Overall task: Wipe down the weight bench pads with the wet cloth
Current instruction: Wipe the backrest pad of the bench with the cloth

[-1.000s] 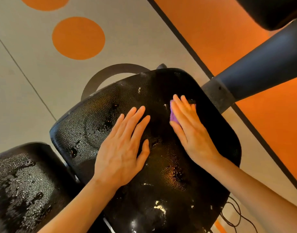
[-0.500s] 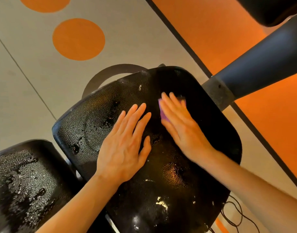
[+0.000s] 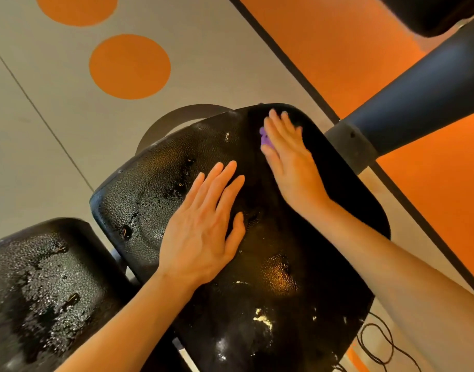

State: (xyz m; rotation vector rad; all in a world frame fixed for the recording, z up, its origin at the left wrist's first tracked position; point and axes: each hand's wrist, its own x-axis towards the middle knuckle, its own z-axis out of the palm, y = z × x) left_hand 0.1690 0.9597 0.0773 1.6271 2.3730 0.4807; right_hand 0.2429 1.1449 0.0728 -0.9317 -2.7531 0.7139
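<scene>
Cloth (image 3: 263, 139) under R hand (image 3: 291, 163) on wet pad (image 3: 297, 312); L hand (image 3: 203, 232) flat.

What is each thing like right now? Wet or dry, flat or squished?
Big pad, wet, droplets on its left side, darker and smoother on its right.
Small pad, wet, covered in droplets.
Cloth, purple, pressed flat under the right hand, mostly hidden.
Left hand, flat, fingers straight, resting on the big pad.
Right hand, flat, pressing the cloth near the big pad's far edge.
Cord, loose on the floor.
</scene>
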